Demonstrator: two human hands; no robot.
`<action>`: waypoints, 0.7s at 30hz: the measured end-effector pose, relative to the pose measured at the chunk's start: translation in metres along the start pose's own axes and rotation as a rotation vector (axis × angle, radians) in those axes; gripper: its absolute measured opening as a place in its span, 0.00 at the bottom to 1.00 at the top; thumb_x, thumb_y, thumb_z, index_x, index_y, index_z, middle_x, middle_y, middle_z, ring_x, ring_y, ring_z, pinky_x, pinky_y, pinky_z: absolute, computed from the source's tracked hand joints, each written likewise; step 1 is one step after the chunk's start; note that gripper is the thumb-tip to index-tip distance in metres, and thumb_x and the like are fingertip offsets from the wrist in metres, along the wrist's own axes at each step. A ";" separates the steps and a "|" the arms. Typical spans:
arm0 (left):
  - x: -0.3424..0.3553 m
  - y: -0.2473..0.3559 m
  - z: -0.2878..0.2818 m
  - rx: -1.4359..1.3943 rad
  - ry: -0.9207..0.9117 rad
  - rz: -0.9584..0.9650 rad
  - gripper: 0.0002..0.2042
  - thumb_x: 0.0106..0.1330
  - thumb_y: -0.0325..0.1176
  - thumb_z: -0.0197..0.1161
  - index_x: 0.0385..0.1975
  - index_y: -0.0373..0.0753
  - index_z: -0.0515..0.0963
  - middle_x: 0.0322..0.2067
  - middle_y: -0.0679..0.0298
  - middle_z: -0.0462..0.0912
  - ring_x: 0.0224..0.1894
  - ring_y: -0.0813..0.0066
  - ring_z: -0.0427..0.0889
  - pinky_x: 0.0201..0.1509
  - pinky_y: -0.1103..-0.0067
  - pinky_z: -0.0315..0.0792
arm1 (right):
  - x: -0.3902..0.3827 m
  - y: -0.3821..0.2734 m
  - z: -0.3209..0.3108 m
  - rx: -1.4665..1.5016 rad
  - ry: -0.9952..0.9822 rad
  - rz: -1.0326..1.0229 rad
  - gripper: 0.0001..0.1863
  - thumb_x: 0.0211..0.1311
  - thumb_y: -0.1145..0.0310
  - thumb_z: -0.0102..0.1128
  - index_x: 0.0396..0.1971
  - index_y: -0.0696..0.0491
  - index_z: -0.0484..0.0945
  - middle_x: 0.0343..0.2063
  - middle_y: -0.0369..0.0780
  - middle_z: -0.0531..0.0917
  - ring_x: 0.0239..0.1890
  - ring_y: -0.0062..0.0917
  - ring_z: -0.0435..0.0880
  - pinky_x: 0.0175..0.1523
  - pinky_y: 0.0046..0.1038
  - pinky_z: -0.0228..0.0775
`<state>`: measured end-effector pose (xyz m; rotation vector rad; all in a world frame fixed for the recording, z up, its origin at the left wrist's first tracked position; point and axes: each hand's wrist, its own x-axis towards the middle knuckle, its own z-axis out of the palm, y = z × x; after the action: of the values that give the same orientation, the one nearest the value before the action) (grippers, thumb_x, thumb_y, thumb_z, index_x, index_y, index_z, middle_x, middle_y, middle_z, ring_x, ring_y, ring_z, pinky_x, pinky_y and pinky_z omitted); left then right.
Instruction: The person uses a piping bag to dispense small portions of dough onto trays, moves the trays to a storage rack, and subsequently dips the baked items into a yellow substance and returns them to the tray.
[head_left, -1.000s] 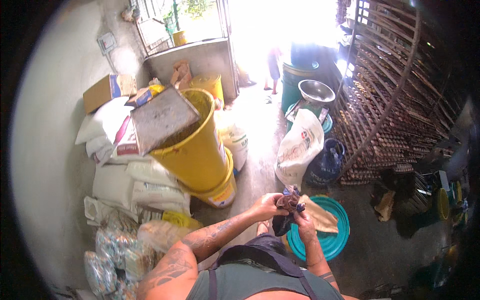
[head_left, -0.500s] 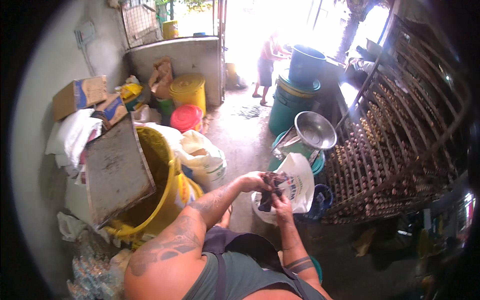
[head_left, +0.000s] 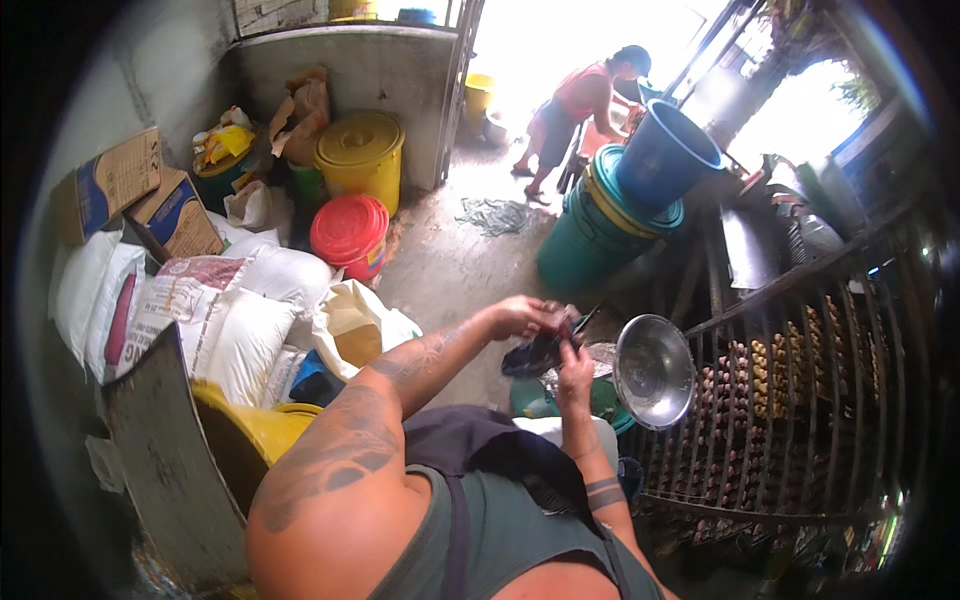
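Observation:
Both my arms reach out in front of me, and the hands are close together. My left hand [head_left: 522, 318] is closed on a limp, dark, crumpled cloth [head_left: 533, 352], which looks brownish at the top and near black below. My right hand [head_left: 575, 376] grips the same cloth from its right side, thumb up. A thin dark tip sticks up beside the fingers; its kind is too blurred to tell. Just right of my right hand, a shiny metal bowl [head_left: 655, 372] rests tilted by a green tub [head_left: 610, 405], which is partly hidden behind my wrist.
On the right stands a barred rack [head_left: 790, 400] with rows of small round items. Ahead are stacked teal and blue barrels [head_left: 610, 225] and a stooping person [head_left: 585, 105]. White sacks [head_left: 240, 335], a red-lidded bucket [head_left: 350, 235], a yellow bin [head_left: 360, 160] and a leaning board [head_left: 170, 460] line the left.
My view has swung and my body moved forward, so the bowl and barrels sit nearer. Both hands keep hold of the cloth, now beside the bowl. The person ahead has bent over.

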<state>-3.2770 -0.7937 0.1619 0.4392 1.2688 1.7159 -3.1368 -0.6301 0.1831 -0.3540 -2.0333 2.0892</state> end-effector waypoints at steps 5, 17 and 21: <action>0.024 0.091 -0.064 -0.784 -0.135 0.061 0.38 0.67 0.69 0.45 0.64 0.43 0.70 0.61 0.56 0.74 0.62 0.63 0.73 0.64 0.66 0.64 | 0.133 -0.026 -0.005 0.045 0.074 -0.146 0.15 0.71 0.63 0.54 0.48 0.57 0.78 0.41 0.36 0.83 0.40 0.19 0.80 0.45 0.23 0.72; -0.030 -0.025 -0.376 1.262 0.362 -0.824 0.25 0.58 0.53 0.63 0.39 0.34 0.85 0.42 0.47 0.85 0.46 0.56 0.84 0.51 0.63 0.75 | 0.387 0.059 0.024 -0.234 0.114 -0.114 0.22 0.56 0.77 0.59 0.53 0.65 0.76 0.41 0.53 0.82 0.41 0.43 0.81 0.49 0.36 0.73; -0.075 -0.055 -0.374 0.019 1.060 -0.904 0.20 0.67 0.49 0.58 0.50 0.41 0.78 0.40 0.57 0.84 0.37 0.63 0.83 0.42 0.63 0.73 | 0.440 0.012 0.032 0.184 0.020 0.385 0.13 0.69 0.68 0.57 0.46 0.61 0.79 0.38 0.39 0.84 0.38 0.22 0.81 0.48 0.25 0.72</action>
<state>-3.4855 -1.0613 -0.0205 -1.0523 1.7838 1.0800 -3.5643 -0.5250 0.1592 -0.7824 -1.8572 2.4556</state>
